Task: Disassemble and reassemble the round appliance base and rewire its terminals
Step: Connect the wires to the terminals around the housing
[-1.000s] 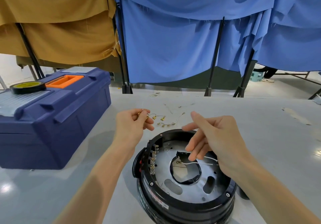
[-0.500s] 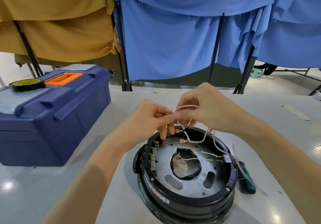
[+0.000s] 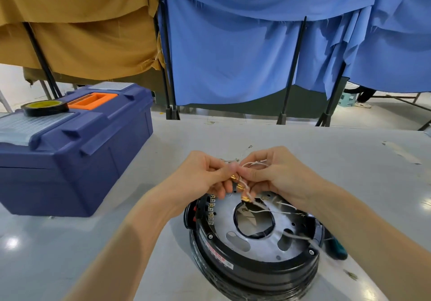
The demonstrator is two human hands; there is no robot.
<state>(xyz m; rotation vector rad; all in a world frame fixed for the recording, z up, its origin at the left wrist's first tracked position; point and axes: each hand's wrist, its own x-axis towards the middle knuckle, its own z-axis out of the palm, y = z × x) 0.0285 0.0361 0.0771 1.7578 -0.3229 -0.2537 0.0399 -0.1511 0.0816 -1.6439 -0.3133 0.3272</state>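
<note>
Wires (image 3: 255, 163) pinched by left hand (image 3: 205, 174) and right hand (image 3: 277, 174) trail into round base (image 3: 254, 262).

The left hand (image 3: 205, 174) and the right hand (image 3: 277, 174) meet above the far rim of the round black base (image 3: 254, 261); both pinch a bunch of white wires (image 3: 245, 191) with brass terminals; one wire trails across the base's grey plate; a green-handled screwdriver (image 3: 337, 249) lies just beside the base; a blue toolbox (image 3: 77, 160) stands on the table (image 3: 349, 172), a tape roll (image 3: 44, 107) on its lid.
</note>
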